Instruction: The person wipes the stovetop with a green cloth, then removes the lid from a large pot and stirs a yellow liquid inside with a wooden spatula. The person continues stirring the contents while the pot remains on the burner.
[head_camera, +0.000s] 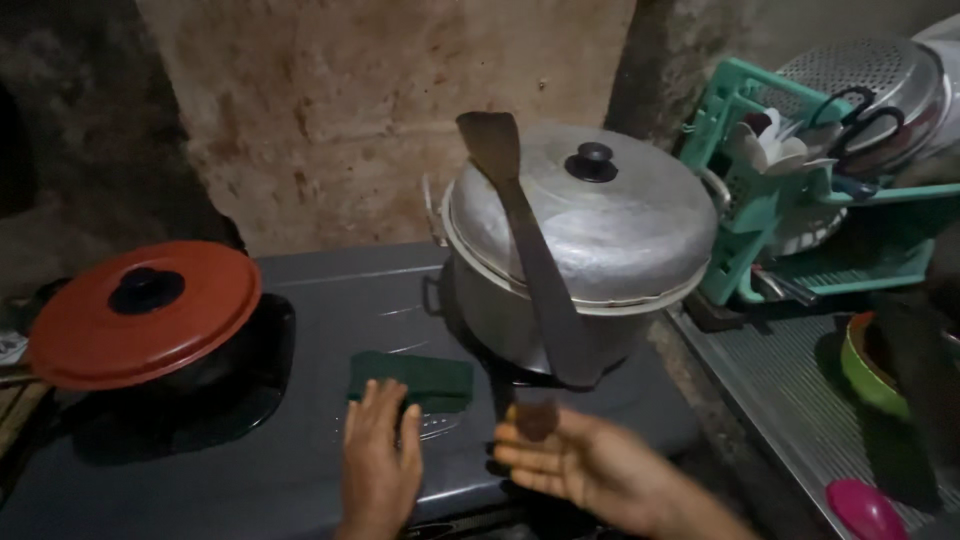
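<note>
A large aluminium pot (560, 290) is sitting on the grey stove top (330, 300) just beyond the right hand (590, 462), with its domed lid (610, 225) and black knob (592, 161) facing the camera. Further right of that hand, a teal dish rack (770, 215) is holding a metal colander (870, 75), scissors (850, 115) and some plates, and a green bowl (868, 372) and a pink object (865, 508) are lying on the ribbed metal counter (790, 400). Far to the left of the left hand (380, 462), a dark pan under a red lid (145, 315) is occupying the other burner. Behind everything, a stained, peeling wall (380, 110) is standing.

A long dark wooden spatula (530, 250) is leaning across the pot lid, its broad blade up beyond the right hand and its handle end coming down to the fingertips. The right hand is lying palm up with fingers stretched out and loosely spread toward the left, and the handle end appears to be resting on or just above them; whether it is truly touching I cannot tell, as that part is blurred.

The left hand is lying flat, palm down, fingers pressed together, on the stove top. A folded dark green cloth (412, 380) is lying just ahead of its fingertips, touching or nearly so, between the hand and the pot.
</note>
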